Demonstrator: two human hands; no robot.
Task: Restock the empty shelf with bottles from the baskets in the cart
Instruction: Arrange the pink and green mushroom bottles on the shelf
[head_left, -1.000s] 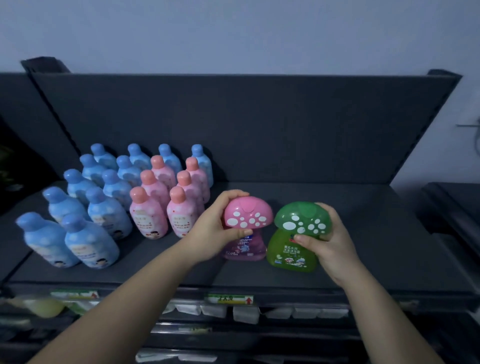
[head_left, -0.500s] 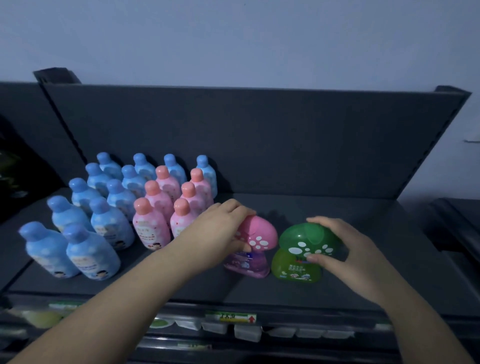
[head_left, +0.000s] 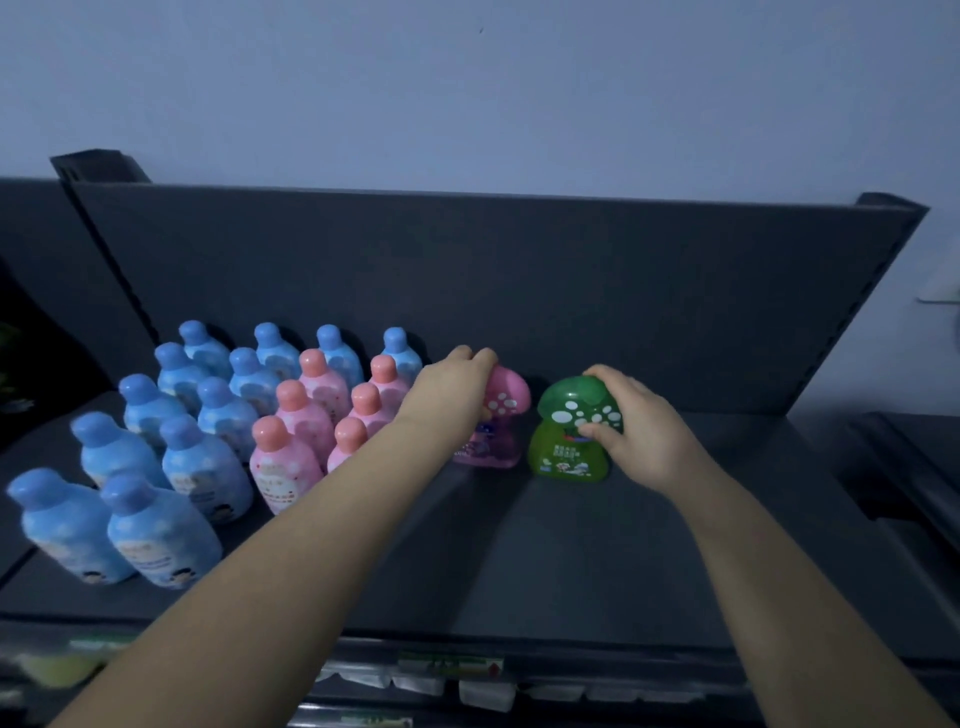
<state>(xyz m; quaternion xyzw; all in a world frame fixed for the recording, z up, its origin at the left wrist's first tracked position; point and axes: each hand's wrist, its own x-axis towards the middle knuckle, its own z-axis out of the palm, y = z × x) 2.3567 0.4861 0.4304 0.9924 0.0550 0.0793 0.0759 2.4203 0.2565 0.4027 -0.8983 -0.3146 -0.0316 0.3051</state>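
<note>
Both mushroom-capped bottles have slid deeper in since a second ago, away from the front lip and up toward the back panel (head_left: 467, 291), and both arms are stretched further after them.

I'm looking down on the dark shelf (head_left: 571, 582), and everything sits in front of that back panel. Hard against its left stretch stands the block of blue bottles (head_left: 202, 467), upright, in rows running out toward me. Just right of them, a little further off the panel, is the smaller cluster of pink bottles (head_left: 283, 462) with salmon caps.

Near the panel's middle, my left hand (head_left: 452, 395) is curled over the cap of the pink mushroom bottle (head_left: 506, 408), fingers wrapped across the top. Beside it my right hand (head_left: 644, 431) grips the green mushroom bottle (head_left: 569, 449), thumb on the spotted cap's front, fingers round its far side. Both bottles stand on the shelf, apart by a narrow gap. It's dim in here, so I can't tell whether either touches the panel.

Furthest from the panel, a price tag (head_left: 452, 666) sits on the front edge.
</note>
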